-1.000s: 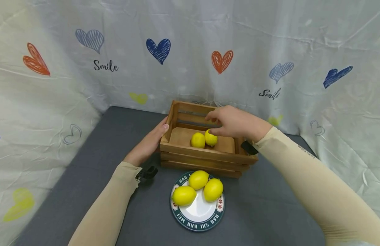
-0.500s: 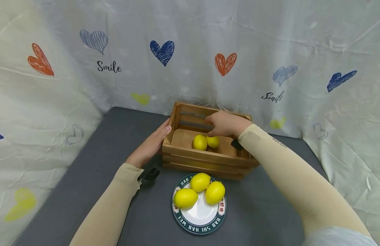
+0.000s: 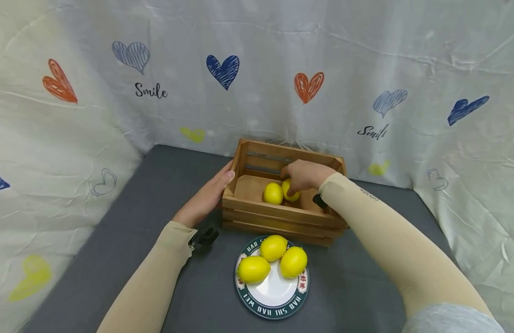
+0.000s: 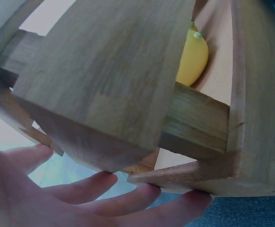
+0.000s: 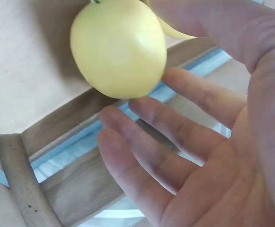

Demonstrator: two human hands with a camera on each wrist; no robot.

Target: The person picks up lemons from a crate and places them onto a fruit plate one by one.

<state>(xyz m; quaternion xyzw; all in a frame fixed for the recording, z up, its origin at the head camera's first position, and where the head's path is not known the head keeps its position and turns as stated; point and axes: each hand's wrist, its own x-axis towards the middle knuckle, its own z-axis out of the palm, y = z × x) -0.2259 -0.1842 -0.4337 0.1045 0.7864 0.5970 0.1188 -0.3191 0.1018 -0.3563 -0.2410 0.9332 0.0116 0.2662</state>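
Observation:
A slatted wooden crate point(image 3: 282, 212) stands on the table with two yellow lemons inside. My right hand point(image 3: 309, 175) reaches down into it, thumb and fingertips on either side of the right-hand lemon point(image 5: 118, 49); they appear to pinch it lightly. The other lemon point(image 3: 273, 193) sits just to its left. My left hand point(image 3: 204, 198) rests against the crate's left end, its fingers point(image 4: 142, 198) fairly straight and touching the wood. In front of the crate a round plate point(image 3: 273, 296) with a green lettered rim bears three lemons point(image 3: 253, 269).
The dark grey table point(image 3: 190, 166) runs back to a pale curtain point(image 3: 265, 41) printed with hearts and "Smile". The crate's back stands close to this curtain. The plate lies close to the crate's front wall.
My right hand has come down into the crate, its thumb and fingers now around the right-hand lemon. The left hand stays at the crate's end. The view has shifted slightly.

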